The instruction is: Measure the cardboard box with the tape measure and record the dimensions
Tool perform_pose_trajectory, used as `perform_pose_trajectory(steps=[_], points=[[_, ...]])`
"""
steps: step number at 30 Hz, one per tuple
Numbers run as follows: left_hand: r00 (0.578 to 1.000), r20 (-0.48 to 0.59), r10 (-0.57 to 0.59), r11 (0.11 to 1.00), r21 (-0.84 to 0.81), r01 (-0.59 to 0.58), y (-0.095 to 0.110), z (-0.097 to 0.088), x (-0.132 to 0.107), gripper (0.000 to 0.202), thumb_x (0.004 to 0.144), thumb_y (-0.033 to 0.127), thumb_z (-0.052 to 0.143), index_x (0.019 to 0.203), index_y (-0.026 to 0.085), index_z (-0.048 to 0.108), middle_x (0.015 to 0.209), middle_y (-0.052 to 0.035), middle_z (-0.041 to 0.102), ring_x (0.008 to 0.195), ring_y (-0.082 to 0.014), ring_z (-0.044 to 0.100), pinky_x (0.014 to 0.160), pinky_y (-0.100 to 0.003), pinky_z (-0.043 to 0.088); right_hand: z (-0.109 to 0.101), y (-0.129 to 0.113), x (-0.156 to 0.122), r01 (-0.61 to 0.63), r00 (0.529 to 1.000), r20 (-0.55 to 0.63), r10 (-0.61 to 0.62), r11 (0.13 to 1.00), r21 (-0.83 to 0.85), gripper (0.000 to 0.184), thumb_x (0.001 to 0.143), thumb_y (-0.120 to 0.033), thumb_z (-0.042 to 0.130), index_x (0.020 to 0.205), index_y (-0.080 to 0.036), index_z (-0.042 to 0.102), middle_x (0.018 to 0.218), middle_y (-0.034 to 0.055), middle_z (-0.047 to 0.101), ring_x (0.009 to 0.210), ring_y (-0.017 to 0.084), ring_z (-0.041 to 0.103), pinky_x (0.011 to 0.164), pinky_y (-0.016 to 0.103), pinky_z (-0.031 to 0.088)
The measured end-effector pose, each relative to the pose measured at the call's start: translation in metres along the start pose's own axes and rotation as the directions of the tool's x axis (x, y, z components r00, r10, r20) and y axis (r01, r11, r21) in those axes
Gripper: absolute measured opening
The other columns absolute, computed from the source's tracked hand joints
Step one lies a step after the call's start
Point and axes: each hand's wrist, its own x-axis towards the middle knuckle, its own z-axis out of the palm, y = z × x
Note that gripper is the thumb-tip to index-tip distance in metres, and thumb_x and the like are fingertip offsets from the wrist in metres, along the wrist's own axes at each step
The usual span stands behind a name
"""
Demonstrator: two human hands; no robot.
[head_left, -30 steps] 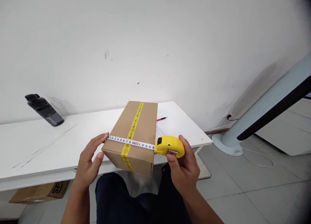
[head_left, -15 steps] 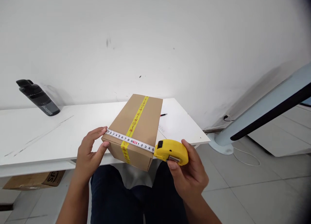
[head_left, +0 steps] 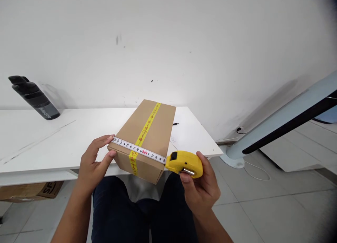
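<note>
A brown cardboard box (head_left: 155, 130) sealed with a yellow printed tape strip lies on the white table (head_left: 65, 141), its near end over the table's front edge. My right hand (head_left: 200, 186) is closed round a yellow tape measure (head_left: 185, 163) at the box's near right corner. The white blade (head_left: 139, 151) runs across the box's near top edge. My left hand (head_left: 93, 162) pinches the blade's end against the box's near left corner, thumb on the side of the box.
A dark bottle (head_left: 34, 97) stands at the table's far left by the white wall. A pen (head_left: 176, 124) lies right of the box. Another cardboard box (head_left: 31, 190) sits on the floor under the table. A pale blue stand base (head_left: 234, 153) and cable are on the tiled floor to the right.
The view has swung a little, so the bottle sits further left and up. Both hands, the blade and the box keep the same hold; the tape case has dropped slightly lower.
</note>
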Motion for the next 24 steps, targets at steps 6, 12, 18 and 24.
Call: perform_pose_trajectory(steps=[6,12,18,24], points=[[0.997,-0.082,-0.012,0.998,-0.058,0.007,0.002,0.006,0.0,0.032,0.092,0.029,0.067,0.123,0.028,0.062,0.127,-0.0034,0.068,0.121,-0.0207,0.063,0.106,-0.04,0.05,0.003,0.002,0.001,0.054,0.999,0.0,-0.054,0.999,-0.002,0.058,0.086,-0.028,0.073,0.141,-0.028,0.057,0.105,0.0081,0.068,0.084,0.022,0.064,0.069,0.035,0.059],[0.977,-0.213,0.027,0.994,0.108,-0.004,0.0,0.015,0.008,0.025,0.09,0.028,0.069,0.115,0.025,0.064,0.113,-0.0025,0.07,0.106,-0.0177,0.067,0.095,-0.035,0.053,0.015,0.011,0.003,0.059,0.998,-0.021,-0.059,0.997,0.045,0.057,0.084,-0.025,0.075,0.139,-0.028,0.059,0.11,0.0083,0.07,0.091,0.022,0.067,0.072,0.033,0.06],[0.932,-0.255,0.258,0.912,0.382,-0.148,-0.014,0.015,0.026,0.017,0.09,0.03,0.07,0.105,0.022,0.065,0.098,-0.0042,0.072,0.094,-0.0205,0.07,0.085,-0.037,0.052,0.039,0.018,0.011,-0.129,0.988,-0.059,0.143,0.972,0.196,0.054,0.084,-0.033,0.076,0.135,-0.024,0.062,0.124,0.0106,0.068,0.102,0.024,0.07,0.084,0.036,0.061],[0.851,-0.334,0.404,0.822,0.541,-0.178,-0.024,-0.003,0.036,0.023,0.087,0.03,0.073,0.106,0.023,0.064,0.095,-0.0052,0.073,0.091,-0.0242,0.07,0.087,-0.042,0.052,0.07,0.018,0.025,-0.339,0.936,0.054,0.348,0.851,0.4,0.056,0.084,-0.039,0.076,0.134,-0.02,0.061,0.125,0.0115,0.07,0.105,0.024,0.07,0.087,0.036,0.061]])
